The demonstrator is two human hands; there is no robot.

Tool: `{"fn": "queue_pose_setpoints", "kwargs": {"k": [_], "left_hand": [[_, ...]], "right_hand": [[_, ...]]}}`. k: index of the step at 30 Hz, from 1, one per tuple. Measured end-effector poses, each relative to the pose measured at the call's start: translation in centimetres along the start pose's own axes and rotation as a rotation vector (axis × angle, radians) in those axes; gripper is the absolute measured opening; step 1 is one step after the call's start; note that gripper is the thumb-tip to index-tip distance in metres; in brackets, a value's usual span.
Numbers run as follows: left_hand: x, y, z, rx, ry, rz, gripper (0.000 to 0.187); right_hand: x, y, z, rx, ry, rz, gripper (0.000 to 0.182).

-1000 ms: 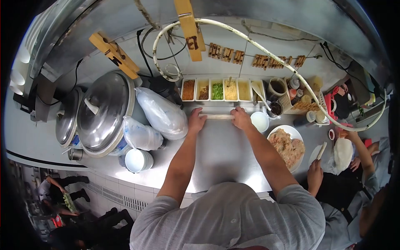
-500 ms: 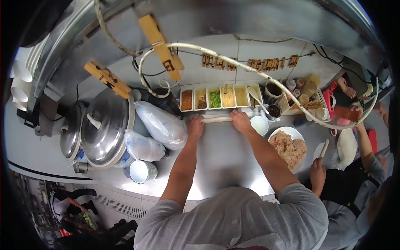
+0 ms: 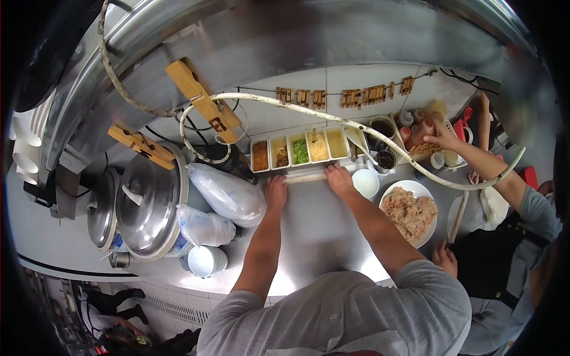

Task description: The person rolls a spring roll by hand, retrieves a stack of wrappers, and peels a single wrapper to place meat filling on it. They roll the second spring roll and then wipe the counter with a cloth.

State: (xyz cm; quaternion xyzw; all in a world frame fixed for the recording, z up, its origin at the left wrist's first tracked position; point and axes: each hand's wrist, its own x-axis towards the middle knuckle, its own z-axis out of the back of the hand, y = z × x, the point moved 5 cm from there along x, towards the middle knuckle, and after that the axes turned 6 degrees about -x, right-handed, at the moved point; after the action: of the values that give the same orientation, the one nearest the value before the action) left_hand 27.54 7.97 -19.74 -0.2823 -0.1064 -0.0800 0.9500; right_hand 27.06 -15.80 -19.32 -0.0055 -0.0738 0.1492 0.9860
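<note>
The steel counter (image 3: 309, 243) spread before you, with the big lidded pot (image 3: 151, 207) off to your left. The row of tubs (image 3: 320, 161) stood beyond your hands, likely for easy reach; the plate of mince (image 3: 409, 212) sat to your right. Your left hand (image 3: 276, 191) and right hand (image 3: 340, 180) bent over opposite ends of the pale rod (image 3: 306, 177), probably to keep it level, though how tightly either pinched it, you couldn't tell.

So the row of topping trays (image 3: 300, 149) sits at the back of the table (image 3: 309, 237), both hands (image 3: 308, 185) are just in front of it, and the bowl of minced meat (image 3: 408, 213) is off to its right.
</note>
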Motion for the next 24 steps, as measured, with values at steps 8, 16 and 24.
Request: {"fn": "queue_pose_setpoints", "kwargs": {"k": [8,16,24], "left_hand": [[-0.4,2.3,-2.3,0.010,0.102,0.034,0.047],[-14.1,-5.5,1.2,-0.273,-0.064,-0.044,0.055],[-29.1,-4.6,3.5,-0.341,0.172,-0.108,0.055]], "right_hand": [[-0.8,0.1,-0.7,0.149,0.006,-0.082,0.029],[-11.1,6.4,0.3,0.110,-0.098,0.003,0.029],[-25.9,8.6,3.5,0.305,-0.140,-0.173,0.027]]}}
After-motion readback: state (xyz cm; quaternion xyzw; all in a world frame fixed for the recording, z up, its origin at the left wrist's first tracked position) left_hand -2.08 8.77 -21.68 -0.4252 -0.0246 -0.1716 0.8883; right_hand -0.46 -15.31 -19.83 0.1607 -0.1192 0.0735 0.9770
